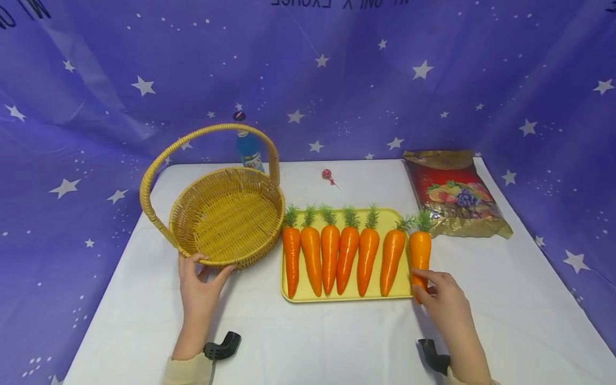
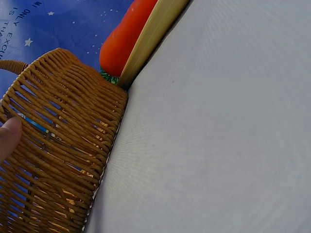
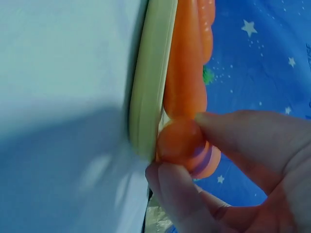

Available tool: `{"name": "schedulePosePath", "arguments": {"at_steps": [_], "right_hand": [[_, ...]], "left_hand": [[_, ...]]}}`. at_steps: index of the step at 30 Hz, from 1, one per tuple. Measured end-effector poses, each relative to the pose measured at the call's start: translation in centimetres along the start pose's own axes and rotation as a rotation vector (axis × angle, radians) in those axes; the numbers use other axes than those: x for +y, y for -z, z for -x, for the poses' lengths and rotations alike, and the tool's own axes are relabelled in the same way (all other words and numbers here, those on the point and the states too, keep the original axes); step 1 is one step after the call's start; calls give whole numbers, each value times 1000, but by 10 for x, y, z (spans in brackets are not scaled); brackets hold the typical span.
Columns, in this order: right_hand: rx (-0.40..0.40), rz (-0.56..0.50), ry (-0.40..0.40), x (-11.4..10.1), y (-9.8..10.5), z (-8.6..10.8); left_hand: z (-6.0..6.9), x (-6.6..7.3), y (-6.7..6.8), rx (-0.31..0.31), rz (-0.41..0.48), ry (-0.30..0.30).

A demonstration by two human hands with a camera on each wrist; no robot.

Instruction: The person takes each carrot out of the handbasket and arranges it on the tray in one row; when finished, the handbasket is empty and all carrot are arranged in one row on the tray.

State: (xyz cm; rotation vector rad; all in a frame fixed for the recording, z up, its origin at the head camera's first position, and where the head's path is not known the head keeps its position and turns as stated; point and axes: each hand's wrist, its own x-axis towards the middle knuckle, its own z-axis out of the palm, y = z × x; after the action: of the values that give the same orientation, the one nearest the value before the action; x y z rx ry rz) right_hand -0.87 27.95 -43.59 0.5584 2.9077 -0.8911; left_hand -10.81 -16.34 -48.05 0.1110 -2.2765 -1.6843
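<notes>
My left hand (image 1: 198, 294) grips the near rim of a round wicker basket (image 1: 226, 214) with a tall arched handle. In the left wrist view, its thumb (image 2: 9, 138) lies against the woven outer wall. My right hand (image 1: 447, 302) pinches the rightmost orange carrot (image 1: 420, 251) near its lower tip, thumb on one side and fingers on the other. That carrot, green-topped and glossy, lies at the right edge of a yellow tray (image 1: 346, 299); whether the rim bears it I cannot tell. Several similar carrots (image 1: 330, 256) lie side by side on the tray, tips toward me.
Behind the basket stands a bottle of blue liquid (image 1: 249, 147), partly hidden. A wrapped red lollipop (image 1: 328, 175) lies behind the tray. At the back right is a red and gold bag (image 1: 457, 198) with fruit pictures. A starry purple cloth (image 1: 337, 96) hangs behind the white table (image 1: 327, 342).
</notes>
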Motion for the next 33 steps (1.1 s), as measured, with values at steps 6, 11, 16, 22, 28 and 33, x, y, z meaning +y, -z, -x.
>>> {"name": "schedulePosePath", "arguments": {"at_steps": [6, 11, 16, 22, 28, 33], "right_hand": [[11, 84, 50, -6, -2, -12], [27, 159, 92, -14, -9, -19], [74, 204, 141, -17, -17, -23], [72, 204, 157, -14, -16, -25], [49, 196, 139, -9, -10, -23], [107, 193, 155, -8, -5, -26]], "left_hand": [[3, 9, -1, 3, 4, 3], [6, 21, 0, -8, 5, -12], [5, 9, -1, 1, -9, -19], [3, -1, -5, 3, -15, -28], [2, -2, -10, -27, 46, -23], [3, 6, -12, -55, 46, 1]]}}
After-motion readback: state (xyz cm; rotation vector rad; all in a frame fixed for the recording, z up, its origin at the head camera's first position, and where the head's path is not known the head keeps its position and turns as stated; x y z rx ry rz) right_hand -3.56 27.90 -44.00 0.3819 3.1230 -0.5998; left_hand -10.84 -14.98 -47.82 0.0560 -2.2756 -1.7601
